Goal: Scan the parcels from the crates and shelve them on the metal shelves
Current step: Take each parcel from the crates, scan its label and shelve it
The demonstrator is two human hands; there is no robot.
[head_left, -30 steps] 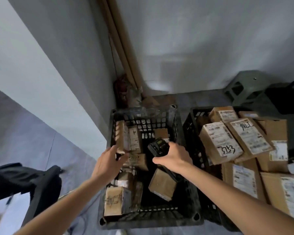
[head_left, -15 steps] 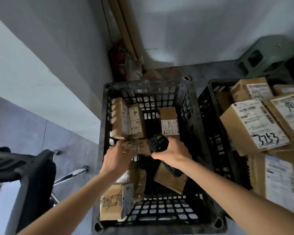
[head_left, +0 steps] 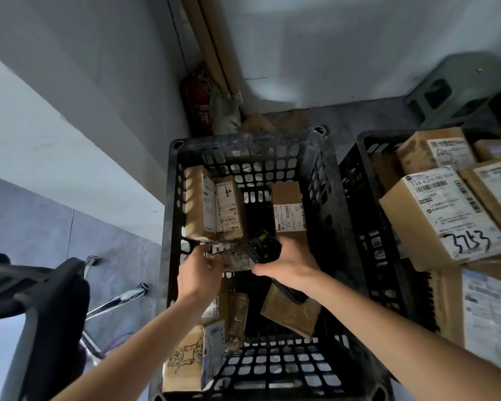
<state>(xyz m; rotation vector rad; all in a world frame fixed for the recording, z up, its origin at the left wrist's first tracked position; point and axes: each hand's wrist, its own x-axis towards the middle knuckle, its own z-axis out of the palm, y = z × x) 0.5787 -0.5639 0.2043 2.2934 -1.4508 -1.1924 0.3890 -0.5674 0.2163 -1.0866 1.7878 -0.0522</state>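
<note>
— Black scanner (head_left: 262, 247) in the right hand (head_left: 287, 263), fingers wrapped round it, arm reaching down into the black crate (head_left: 243, 143)?
— Yes, head aimed up-left. Left hand (head_left: 198, 270) pinches a small flat parcel (head_left: 229, 254) lying crosswise, just beside it, mid-crate. Second crate (head_left: 362, 175) right holds boxes.

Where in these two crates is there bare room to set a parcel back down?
In the left crate, bare grid floor shows at the near right, between the drawn-on box and the near wall. The far left is crowded with upright parcels. The hands, left hand and right hand, fill the middle. The right crate is piled full.
</note>
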